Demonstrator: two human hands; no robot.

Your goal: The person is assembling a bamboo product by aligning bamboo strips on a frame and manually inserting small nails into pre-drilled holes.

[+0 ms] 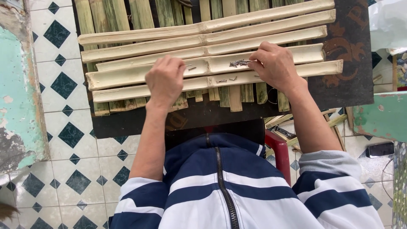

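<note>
My hands work over split bamboo laid across a dark desk.

My left hand point(165, 80) rests curled, knuckles up, on the pale split bamboo halves point(207, 55), a loose nail point(191, 68) just beside its fingertips; whether it grips anything I cannot tell. My right hand point(275, 65) pinches a small cluster of metal nails point(239, 63) against the fourth strip, fingers closed around them. Two more nails point(227, 79) lie on the nearest strip between my hands. Green bamboo slats point(114, 15) run crosswise beneath, on the dark desk point(347, 80).
</note>
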